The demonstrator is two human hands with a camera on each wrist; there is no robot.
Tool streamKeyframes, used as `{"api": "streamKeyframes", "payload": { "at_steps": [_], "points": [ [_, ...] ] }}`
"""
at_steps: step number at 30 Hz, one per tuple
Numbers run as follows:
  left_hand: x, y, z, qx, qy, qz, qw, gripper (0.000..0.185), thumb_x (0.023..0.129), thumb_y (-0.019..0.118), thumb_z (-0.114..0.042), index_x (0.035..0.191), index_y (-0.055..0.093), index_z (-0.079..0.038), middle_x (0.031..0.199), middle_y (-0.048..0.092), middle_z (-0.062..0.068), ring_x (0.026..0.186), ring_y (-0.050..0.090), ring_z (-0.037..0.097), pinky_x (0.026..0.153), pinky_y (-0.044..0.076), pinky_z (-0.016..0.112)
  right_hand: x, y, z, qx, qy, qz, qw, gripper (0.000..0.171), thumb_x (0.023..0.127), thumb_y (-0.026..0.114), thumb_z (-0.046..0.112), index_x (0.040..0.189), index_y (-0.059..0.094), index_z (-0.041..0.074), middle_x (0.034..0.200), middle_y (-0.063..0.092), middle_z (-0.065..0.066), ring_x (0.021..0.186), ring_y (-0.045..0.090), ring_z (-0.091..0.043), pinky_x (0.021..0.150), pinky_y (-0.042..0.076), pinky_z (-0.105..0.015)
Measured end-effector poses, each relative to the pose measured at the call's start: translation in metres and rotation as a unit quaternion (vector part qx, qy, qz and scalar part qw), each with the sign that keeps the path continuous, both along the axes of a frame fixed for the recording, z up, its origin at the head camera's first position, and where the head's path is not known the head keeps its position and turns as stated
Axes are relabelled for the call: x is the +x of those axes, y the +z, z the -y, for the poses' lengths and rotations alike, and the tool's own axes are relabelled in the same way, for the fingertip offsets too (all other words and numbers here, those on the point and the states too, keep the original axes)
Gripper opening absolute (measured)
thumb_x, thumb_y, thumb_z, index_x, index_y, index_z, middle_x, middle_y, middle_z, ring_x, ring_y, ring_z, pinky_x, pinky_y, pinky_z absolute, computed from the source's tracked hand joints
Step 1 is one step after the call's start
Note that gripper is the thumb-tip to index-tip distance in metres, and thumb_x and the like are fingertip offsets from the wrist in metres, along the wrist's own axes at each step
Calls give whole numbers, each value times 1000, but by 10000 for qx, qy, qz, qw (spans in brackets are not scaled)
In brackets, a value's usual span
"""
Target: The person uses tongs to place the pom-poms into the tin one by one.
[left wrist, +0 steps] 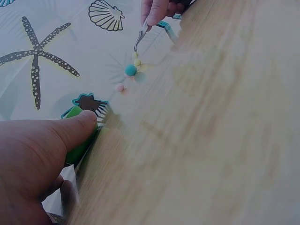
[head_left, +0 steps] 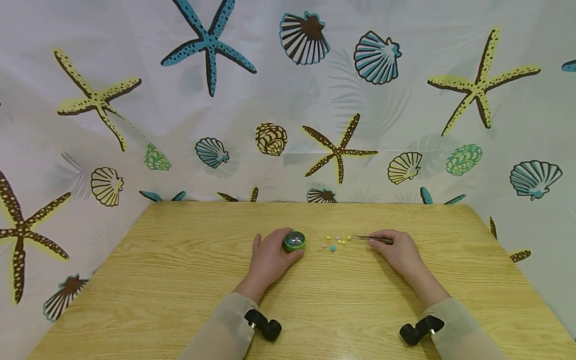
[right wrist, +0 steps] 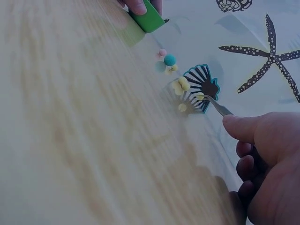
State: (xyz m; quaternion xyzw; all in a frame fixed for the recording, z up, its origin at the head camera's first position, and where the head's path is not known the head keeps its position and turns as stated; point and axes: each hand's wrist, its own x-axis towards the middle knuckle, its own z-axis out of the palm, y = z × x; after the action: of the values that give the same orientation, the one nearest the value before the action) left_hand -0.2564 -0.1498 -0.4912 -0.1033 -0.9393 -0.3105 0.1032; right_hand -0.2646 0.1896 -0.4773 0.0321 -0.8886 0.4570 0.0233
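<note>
My left hand (head_left: 271, 256) grips a small round green cup (head_left: 294, 249), thumb at its near side and fingers around the far side. The cup stands upright, with a shiny inside. In my right hand (head_left: 402, 251) is a pair of thin metal tweezers (head_left: 366, 238), pinched between thumb and fingers. Their bent tips reach a yellow bead (head_left: 349, 238) at the right end of a loose group; whether they clamp it I cannot tell. Other yellow beads, a larger teal bead (right wrist: 169, 60) and a pink bead (left wrist: 120, 87) lie on the table between cup and tweezers.
The wooden table (head_left: 202, 300) has a light grain. Behind it and along both sides hangs a white curtain (head_left: 252, 105) printed with starfish and shells. A black camera mount (head_left: 263, 325) sits on the left sleeve, another black mount (head_left: 420, 330) on the right.
</note>
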Motion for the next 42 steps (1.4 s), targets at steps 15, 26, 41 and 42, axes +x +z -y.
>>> {"api": "streamKeyframes", "payload": {
  "at_steps": [15, 26, 41, 42],
  "points": [
    [0, -1, 0, 7, 6, -18, 10000, 64, 98, 88, -35, 151, 64, -8, 148, 68, 14, 141, 61, 35, 129, 15, 72, 1, 6, 12, -245, -134, -150, 9995, 29, 107, 78, 26, 129, 82, 8, 131, 76, -17, 115, 72, -30, 88, 59, -37],
    [-1, -1, 0, -22, 4, 2, 10000, 65, 98, 88, -36, 152, 64, -8, 149, 67, 14, 142, 60, 35, 129, 14, 72, 5, 19, 32, -709, 94, -126, 9974, 30, 107, 78, 25, 131, 81, 7, 130, 76, -14, 116, 73, -29, 94, 60, -41],
    [-2, -4, 1, -30, 25, 35, 10000, 66, 98, 88, -37, 152, 63, -9, 150, 67, 13, 143, 60, 34, 130, 13, 71, 2, 26, 73, -969, 495, -336, 9935, 26, 106, 79, 20, 127, 82, 5, 122, 78, -12, 114, 73, -29, 94, 60, -40],
    [-2, -3, 0, -31, 28, 37, 10000, 66, 98, 88, -37, 153, 63, -9, 150, 67, 13, 143, 60, 34, 130, 13, 71, 2, 27, 76, -983, 522, -328, 9932, 26, 106, 78, 19, 127, 82, 4, 122, 78, -12, 114, 73, -29, 95, 61, -42]
  ]
}}
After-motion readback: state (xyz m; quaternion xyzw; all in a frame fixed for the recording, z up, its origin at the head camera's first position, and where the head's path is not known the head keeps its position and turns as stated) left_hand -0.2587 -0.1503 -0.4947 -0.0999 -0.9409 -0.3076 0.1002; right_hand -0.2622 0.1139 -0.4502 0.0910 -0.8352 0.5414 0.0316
